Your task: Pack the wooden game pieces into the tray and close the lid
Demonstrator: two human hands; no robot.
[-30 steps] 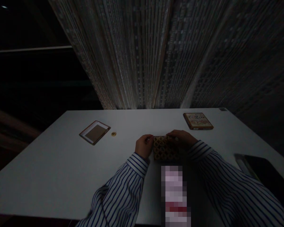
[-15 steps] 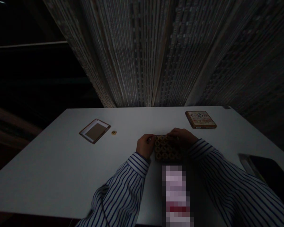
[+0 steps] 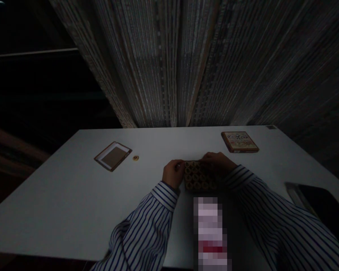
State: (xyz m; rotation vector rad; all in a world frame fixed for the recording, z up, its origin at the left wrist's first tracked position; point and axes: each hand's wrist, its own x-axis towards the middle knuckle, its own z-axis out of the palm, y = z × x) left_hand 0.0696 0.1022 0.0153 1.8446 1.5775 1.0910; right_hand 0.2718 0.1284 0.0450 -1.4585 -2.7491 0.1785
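Mid-table (image 3: 101,210), the left hand (image 3: 173,174) pinched the far-left corner of the box of xiangqi pieces (image 3: 200,191); the right hand (image 3: 218,163) curled over its far-right side (grip unclear). One loose piece (image 3: 135,158) lay outside.

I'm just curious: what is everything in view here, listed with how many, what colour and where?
Table: one, white, under everything
Curtain: grey-brown, behind table
Tray: one, dark, between the hands
Round pieces: many, tan, in tray; some hidden
Loose piece: one, tan, left of tray
Shallow box: one, brown and white, far left
Printed box: one, brown and cream, far right
Dark flat object: one, black, right edge
Striped sleeves: two, white and blue, on forearms
Hands: left, right, at tray
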